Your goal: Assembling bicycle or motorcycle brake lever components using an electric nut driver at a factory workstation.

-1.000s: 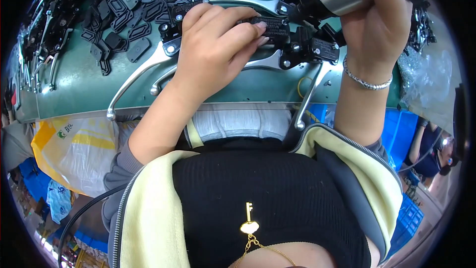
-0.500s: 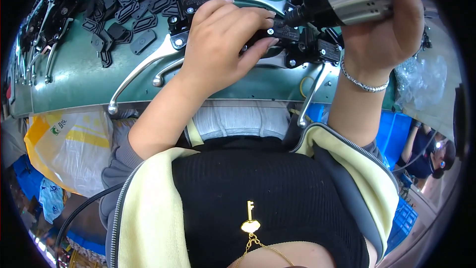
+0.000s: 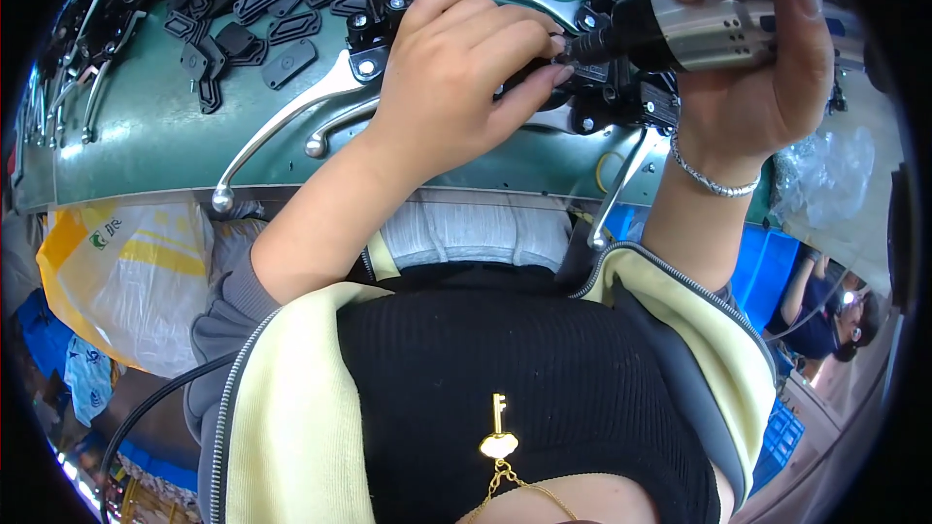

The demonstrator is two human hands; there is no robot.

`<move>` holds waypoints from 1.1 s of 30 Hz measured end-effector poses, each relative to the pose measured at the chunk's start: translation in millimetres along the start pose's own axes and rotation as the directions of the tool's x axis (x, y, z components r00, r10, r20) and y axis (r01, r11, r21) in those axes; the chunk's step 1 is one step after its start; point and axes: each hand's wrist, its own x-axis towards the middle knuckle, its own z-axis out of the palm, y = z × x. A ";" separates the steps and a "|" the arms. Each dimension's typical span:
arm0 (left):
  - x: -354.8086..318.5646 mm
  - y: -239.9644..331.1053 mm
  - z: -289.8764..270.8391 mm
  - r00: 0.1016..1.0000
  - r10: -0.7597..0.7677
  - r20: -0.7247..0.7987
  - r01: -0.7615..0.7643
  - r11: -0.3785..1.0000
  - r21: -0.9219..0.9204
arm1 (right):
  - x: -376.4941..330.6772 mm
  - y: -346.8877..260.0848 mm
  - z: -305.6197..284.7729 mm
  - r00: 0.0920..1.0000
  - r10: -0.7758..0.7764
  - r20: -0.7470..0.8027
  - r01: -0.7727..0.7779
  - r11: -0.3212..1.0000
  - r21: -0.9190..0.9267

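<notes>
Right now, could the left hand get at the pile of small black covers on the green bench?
Probably yes: the left hand rests on the lever assembly, and the black covers lie just to its left with nothing between.

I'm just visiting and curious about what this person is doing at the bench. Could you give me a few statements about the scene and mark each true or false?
1. The right hand grips a silver and black power screwdriver. True.
2. The left hand rests flat on the person's lap. False: it presses on a black metal lever assembly on the green workbench.
3. Small flat black covers lie scattered on the bench. True.
4. The right wrist is bare. False: it wears a silver bracelet.
</notes>
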 end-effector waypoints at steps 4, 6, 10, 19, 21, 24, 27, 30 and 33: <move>-0.2 -0.6 1.6 1.000 0.002 -0.009 -0.002 1.000 -0.001 | -3.0 -4.4 -0.5 0.999 0.007 0.032 -0.004 0.994 -0.113; 0.6 -0.4 2.4 1.000 0.013 -0.015 -0.014 1.000 -0.010 | -2.5 -6.1 -1.7 0.999 0.015 0.044 -0.008 0.989 -0.145; 0.9 0.2 0.9 1.000 0.015 -0.011 -0.014 1.000 0.006 | 0.1 -7.4 -3.6 0.997 0.031 0.074 -0.015 0.979 -0.201; -3.8 -2.3 3.1 1.000 -0.019 -0.021 0.020 0.999 0.030 | 9.2 -5.0 -2.9 0.986 0.080 0.148 -0.028 0.945 -0.325; -4.2 -2.7 2.3 0.999 -0.010 -0.036 0.011 0.999 0.032 | 6.8 -3.5 3.5 0.996 0.015 0.085 0.024 0.899 -0.437; -3.8 -2.5 3.0 0.999 -0.007 -0.041 0.009 0.999 0.030 | 3.8 -1.5 10.7 0.989 -0.144 -0.021 0.096 0.752 -0.652; -3.6 -2.7 3.9 0.999 -0.011 -0.037 0.012 1.000 0.026 | 4.2 0.5 12.3 0.986 -0.161 -0.036 0.101 0.757 -0.645; -4.9 -3.3 4.1 0.999 -0.016 -0.039 0.018 0.999 0.044 | 5.4 3.3 13.6 0.983 -0.176 -0.048 0.106 0.765 -0.635; -4.6 -3.6 5.0 0.999 -0.015 -0.048 0.017 0.999 0.046 | 7.2 6.7 15.0 0.980 -0.188 -0.060 0.111 0.773 -0.625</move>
